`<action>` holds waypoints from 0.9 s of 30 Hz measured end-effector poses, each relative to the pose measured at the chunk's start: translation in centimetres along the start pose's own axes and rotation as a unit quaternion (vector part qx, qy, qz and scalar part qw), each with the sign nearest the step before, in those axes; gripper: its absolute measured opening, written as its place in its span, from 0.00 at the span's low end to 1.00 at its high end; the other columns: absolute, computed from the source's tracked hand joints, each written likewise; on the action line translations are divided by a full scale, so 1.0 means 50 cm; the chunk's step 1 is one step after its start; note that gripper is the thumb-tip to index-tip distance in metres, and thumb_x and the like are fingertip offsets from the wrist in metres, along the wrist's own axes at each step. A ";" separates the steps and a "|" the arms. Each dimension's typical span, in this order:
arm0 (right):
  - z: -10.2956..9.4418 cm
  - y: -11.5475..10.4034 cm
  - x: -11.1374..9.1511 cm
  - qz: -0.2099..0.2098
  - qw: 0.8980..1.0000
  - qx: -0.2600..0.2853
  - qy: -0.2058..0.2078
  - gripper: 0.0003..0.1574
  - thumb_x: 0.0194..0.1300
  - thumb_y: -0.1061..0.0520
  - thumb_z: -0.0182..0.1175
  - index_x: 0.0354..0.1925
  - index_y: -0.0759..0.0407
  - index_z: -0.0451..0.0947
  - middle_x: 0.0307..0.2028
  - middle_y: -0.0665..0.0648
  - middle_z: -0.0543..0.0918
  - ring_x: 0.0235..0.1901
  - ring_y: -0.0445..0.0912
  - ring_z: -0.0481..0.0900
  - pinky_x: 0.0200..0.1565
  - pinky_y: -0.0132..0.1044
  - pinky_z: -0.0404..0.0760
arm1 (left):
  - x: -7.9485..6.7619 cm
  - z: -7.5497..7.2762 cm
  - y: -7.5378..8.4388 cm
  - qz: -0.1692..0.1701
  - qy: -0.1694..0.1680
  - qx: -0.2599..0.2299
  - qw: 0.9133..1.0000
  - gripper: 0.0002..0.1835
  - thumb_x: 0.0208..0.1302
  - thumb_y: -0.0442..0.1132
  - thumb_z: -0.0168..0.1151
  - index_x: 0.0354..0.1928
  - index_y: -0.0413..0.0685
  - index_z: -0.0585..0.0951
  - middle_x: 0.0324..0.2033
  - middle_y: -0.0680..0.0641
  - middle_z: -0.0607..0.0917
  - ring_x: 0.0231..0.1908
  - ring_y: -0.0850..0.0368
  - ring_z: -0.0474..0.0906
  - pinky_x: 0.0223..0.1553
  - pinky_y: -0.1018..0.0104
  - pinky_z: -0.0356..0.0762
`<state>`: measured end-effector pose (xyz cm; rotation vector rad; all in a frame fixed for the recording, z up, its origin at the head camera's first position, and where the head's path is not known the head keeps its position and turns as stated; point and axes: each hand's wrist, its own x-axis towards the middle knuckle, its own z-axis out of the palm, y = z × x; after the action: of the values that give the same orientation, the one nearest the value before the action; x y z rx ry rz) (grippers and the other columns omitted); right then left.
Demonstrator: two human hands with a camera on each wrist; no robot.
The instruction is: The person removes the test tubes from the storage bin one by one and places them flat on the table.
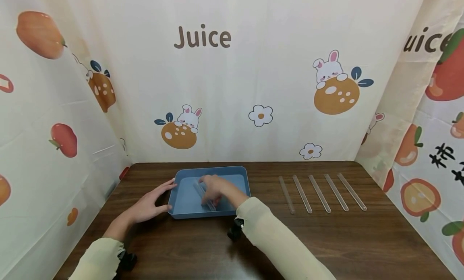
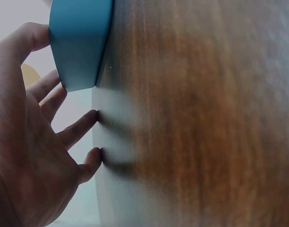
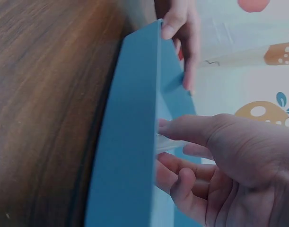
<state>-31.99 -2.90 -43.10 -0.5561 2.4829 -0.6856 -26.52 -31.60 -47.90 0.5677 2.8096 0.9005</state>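
A shallow blue tray (image 1: 188, 216) stands on the table. My left hand (image 1: 146, 207) spreads along its left end, thumb and fingertips touching the tray; in the left wrist view two outer fingertips rest off the tray wall. My right hand (image 1: 217, 189) reaches into the tray with thumb and fingers bent around a clear tube (image 1: 199, 188), which slants across the tray floor. The right wrist view shows the clear tube (image 3: 169, 145) between thumb and fingers, partly hidden behind the tray's near wall.
Several clear tubes lie slanted in a spaced row on the brown wooden table (image 1: 268, 247), right of the tray; one is the nearest tube (image 1: 286, 195). A printed curtain (image 1: 232, 78) hangs behind the table and along both sides.
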 end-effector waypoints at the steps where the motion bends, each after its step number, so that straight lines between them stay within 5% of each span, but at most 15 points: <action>1: -0.005 -0.001 -0.002 -0.002 1.000 0.001 0.001 0.52 0.70 0.59 0.79 0.85 0.52 0.67 0.49 0.64 0.85 0.17 0.43 0.81 0.20 0.31 0.81 | 0.000 0.000 0.000 0.000 0.000 0.000 1.000 0.42 0.78 0.51 0.68 0.88 0.49 0.66 0.91 0.35 0.56 0.87 0.19 0.54 0.76 0.09 0.59; 8: -0.040 0.000 -0.032 -0.008 0.999 0.029 0.013 0.51 0.71 0.59 0.78 0.85 0.51 0.67 0.63 0.69 0.83 0.18 0.43 0.83 0.24 0.32 0.85 | 0.000 0.001 0.002 0.004 0.003 0.001 1.000 0.42 0.77 0.51 0.68 0.87 0.48 0.66 0.91 0.35 0.56 0.87 0.19 0.54 0.76 0.09 0.59; 17: -0.085 0.024 -0.082 -0.032 0.998 0.036 0.030 0.50 0.74 0.56 0.76 0.86 0.53 0.66 0.63 0.66 0.86 0.21 0.43 0.86 0.31 0.37 0.89 | -0.003 0.001 0.003 0.006 0.006 0.005 1.000 0.43 0.77 0.51 0.68 0.87 0.48 0.66 0.91 0.34 0.57 0.86 0.19 0.55 0.75 0.09 0.60; 27: -0.105 0.065 -0.130 -0.032 0.997 0.027 0.059 0.50 0.73 0.56 0.76 0.85 0.53 0.66 0.35 0.59 0.86 0.23 0.49 0.91 0.30 0.35 0.85 | -0.003 0.003 0.005 0.007 0.008 0.005 1.000 0.42 0.77 0.50 0.69 0.87 0.47 0.66 0.91 0.35 0.57 0.87 0.20 0.55 0.75 0.09 0.60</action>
<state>-30.59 4.82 -38.69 -0.5934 2.5550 -0.8302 -26.28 -31.41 -47.88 0.5863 2.8293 0.8979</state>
